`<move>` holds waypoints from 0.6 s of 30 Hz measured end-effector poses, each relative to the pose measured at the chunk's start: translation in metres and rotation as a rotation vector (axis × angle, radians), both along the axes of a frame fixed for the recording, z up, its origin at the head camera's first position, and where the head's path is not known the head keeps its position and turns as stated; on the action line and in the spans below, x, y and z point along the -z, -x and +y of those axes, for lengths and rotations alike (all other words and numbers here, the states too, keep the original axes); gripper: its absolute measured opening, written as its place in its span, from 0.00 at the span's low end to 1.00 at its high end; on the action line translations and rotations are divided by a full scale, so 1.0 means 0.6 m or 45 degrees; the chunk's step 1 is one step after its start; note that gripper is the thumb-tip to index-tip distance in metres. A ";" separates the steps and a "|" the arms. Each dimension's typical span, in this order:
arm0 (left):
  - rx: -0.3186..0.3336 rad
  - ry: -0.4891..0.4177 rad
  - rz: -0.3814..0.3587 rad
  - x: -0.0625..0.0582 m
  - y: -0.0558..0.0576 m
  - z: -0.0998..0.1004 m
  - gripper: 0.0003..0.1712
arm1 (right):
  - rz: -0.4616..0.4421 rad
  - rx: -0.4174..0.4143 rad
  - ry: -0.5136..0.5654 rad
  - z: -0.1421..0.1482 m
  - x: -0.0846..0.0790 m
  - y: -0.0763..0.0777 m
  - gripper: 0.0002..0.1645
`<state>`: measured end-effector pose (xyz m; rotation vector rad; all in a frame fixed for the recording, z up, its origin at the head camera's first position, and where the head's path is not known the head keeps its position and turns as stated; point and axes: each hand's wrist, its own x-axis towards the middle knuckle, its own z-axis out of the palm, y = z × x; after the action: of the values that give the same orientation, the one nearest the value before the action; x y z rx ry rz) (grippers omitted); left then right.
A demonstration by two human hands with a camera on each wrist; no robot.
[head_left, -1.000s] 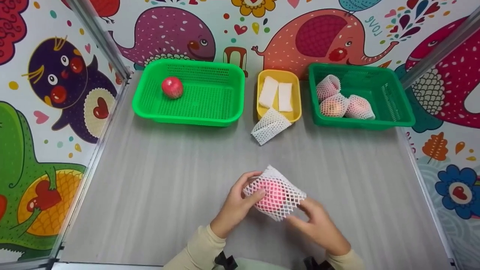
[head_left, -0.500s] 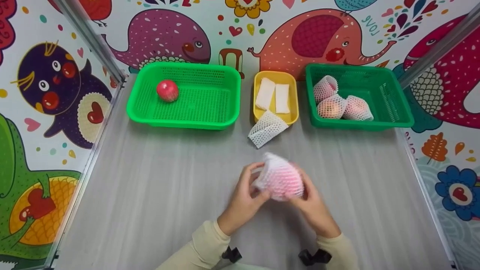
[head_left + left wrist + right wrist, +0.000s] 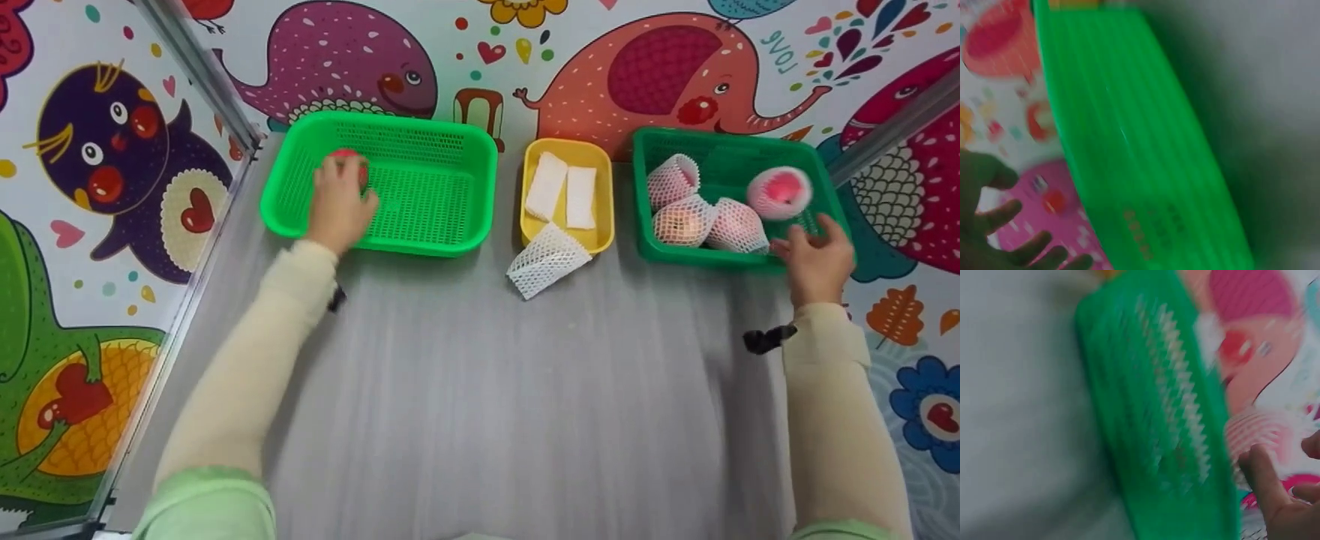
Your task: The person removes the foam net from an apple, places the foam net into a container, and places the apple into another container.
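My left hand (image 3: 339, 206) reaches over the light green basket (image 3: 427, 244), right above a red apple (image 3: 346, 154) that it partly covers. In the left wrist view its fingers (image 3: 1033, 247) are spread, with nothing seen between them. My right hand (image 3: 819, 259) is at the front right rim of the dark green basket (image 3: 705, 259), fingers parted. Just beyond it, an apple in a white foam net (image 3: 780, 193) appears inside the basket, apart from the fingers in the head view. Other netted fruits (image 3: 681, 220) sit together on that basket's left side.
Between the baskets stands a yellow tray (image 3: 606, 225) with folded white foam nets (image 3: 580, 196). One loose foam net (image 3: 549, 260) leans on its front edge and onto the grey table (image 3: 525, 405). Patterned walls (image 3: 97, 247) close in the back and sides.
Both hands have left the table's front middle, where they held the netted apple. That apple is now at the dark green basket with the right hand; the left hand has moved to the light green basket.
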<state>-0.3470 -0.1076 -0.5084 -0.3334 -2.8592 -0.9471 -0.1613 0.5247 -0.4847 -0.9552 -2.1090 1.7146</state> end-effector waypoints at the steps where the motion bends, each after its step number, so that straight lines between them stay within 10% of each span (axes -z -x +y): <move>1: -0.010 0.067 -0.050 -0.002 0.021 -0.017 0.31 | -0.082 -0.011 -0.132 0.003 0.004 0.008 0.41; 4: 0.027 0.214 -0.216 -0.003 0.065 -0.061 0.38 | -0.162 -0.059 -0.461 -0.026 0.009 0.026 0.33; 9: 0.062 0.200 -0.414 -0.004 0.088 -0.112 0.40 | 0.265 -0.289 -0.763 -0.171 0.007 0.057 0.16; 14: -0.016 0.148 -0.343 0.007 0.090 -0.114 0.35 | 0.343 -0.804 -0.903 -0.330 0.025 0.085 0.14; 18: -0.080 0.240 -0.258 0.028 0.078 -0.086 0.41 | 0.217 -0.935 -1.049 -0.399 0.061 0.090 0.15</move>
<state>-0.3940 -0.1594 -0.5255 -0.1707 -3.1320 -0.7408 -0.2151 0.2853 -0.5210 0.2157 -2.8222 0.8578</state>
